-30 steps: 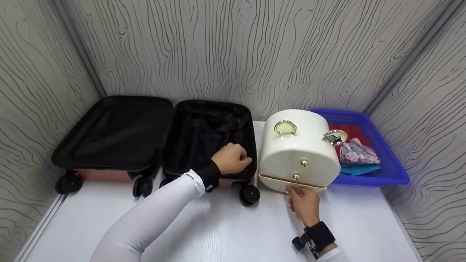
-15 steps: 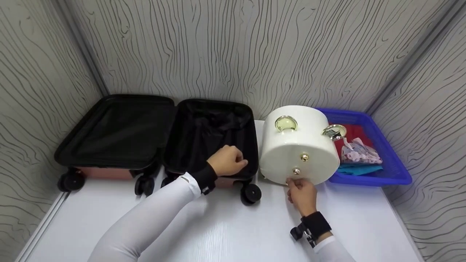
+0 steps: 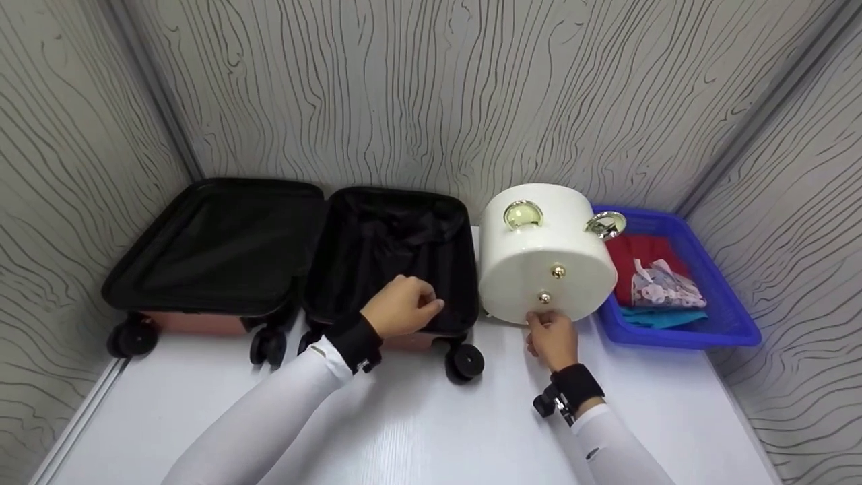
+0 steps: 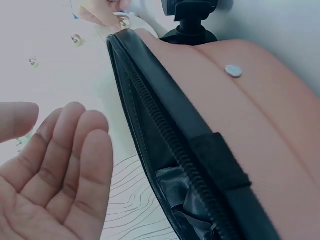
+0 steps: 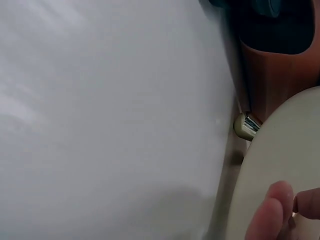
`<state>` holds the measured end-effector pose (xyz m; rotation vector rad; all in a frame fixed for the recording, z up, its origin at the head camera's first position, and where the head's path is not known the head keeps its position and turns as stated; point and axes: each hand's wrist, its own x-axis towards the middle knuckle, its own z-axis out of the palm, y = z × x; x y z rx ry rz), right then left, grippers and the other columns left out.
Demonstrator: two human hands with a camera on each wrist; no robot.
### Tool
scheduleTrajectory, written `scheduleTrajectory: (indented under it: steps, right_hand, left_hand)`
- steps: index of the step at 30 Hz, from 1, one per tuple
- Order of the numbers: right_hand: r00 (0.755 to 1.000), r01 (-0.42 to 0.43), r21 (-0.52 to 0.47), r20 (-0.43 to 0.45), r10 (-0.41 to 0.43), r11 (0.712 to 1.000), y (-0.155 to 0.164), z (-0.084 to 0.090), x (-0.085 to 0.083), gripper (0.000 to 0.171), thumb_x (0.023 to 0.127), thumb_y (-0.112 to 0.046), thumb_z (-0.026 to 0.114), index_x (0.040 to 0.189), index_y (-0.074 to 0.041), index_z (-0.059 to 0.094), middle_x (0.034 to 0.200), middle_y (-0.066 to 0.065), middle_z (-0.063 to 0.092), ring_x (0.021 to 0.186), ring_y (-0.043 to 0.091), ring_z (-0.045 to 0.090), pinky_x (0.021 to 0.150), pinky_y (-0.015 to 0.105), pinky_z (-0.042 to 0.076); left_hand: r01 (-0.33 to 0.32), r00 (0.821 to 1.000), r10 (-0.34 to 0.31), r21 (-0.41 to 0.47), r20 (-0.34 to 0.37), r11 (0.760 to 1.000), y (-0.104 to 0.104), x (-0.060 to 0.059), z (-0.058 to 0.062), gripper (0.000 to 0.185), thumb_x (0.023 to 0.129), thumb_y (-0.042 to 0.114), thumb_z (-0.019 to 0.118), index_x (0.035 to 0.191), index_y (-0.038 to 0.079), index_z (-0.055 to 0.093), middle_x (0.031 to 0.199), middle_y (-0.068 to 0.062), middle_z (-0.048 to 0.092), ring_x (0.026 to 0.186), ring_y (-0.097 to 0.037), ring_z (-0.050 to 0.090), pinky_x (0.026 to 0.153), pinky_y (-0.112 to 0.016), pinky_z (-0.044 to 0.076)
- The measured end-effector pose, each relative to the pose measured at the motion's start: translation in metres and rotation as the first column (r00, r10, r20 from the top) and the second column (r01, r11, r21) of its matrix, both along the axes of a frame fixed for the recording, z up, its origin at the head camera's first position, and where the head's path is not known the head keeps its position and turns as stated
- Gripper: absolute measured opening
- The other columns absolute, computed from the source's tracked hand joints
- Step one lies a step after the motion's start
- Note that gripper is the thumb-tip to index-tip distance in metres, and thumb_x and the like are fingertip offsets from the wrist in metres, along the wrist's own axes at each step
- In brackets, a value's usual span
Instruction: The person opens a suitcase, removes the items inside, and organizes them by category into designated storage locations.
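Observation:
My right hand (image 3: 555, 340) pinches the lowest gold knob (image 4: 124, 21) of a round white drawer box (image 3: 512, 276). In the head view its fingers mostly hide that knob; two more gold knobs show above it, and the drawers are flush with the front. Two gold half-ring fittings stand out from the box's curved top. My left hand (image 3: 403, 306) hovers over the near edge of an open suitcase (image 3: 310, 283), fingers loosely bent, holding nothing. In the left wrist view its palm shows beside the suitcase's zipper edge (image 4: 165, 135).
A blue basket (image 3: 731, 323) to the right of the box contains red cloth (image 3: 619, 269), a patterned bundle (image 3: 663, 286) and turquoise cloth (image 3: 663, 316). The suitcase's black wheels (image 3: 465, 360) face forward on the white table (image 3: 431, 438). Patterned panels (image 3: 404, 87) enclose the back and sides.
The lowest drawer, slightly out at first, has gone in flush. The white box has then shifted backward and a little left, my right hand still on its knob. My left hand has drifted left.

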<state>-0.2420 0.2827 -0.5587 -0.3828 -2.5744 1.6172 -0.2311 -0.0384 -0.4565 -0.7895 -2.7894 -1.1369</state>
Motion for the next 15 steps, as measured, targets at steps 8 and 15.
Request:
scheduleTrajectory:
  steps: [8,15]
  right_hand:
    - [1.0,-0.008,0.052,0.009,0.008,0.999,0.006,0.004,-0.007,0.033,0.106,-0.021,0.065,0.104,0.01,0.075,0.054,-0.001,0.062,0.044,0.009,0.059,0.045,0.023,0.048]
    - [0.995,0.01,0.112,-0.096,0.0,0.994,0.016,0.031,0.014,0.044,0.108,-0.023,0.061,0.074,0.003,0.074,0.055,0.0,0.065,0.044,0.008,0.061,0.046,0.023,0.052]
  left_hand:
    - [-0.026,0.999,0.028,0.049,-0.034,0.998,-0.01,0.011,-0.003,0.025,0.102,0.018,0.073,0.079,0.007,0.076,0.07,0.0,0.071,0.06,-0.005,0.055,0.065,-0.031,0.054]
    - [-0.084,0.994,0.092,0.113,-0.06,0.99,-0.042,0.019,0.005,0.025,0.103,0.015,0.072,0.08,0.005,0.076,0.064,0.004,0.065,0.055,-0.003,0.05,0.057,-0.025,0.048]
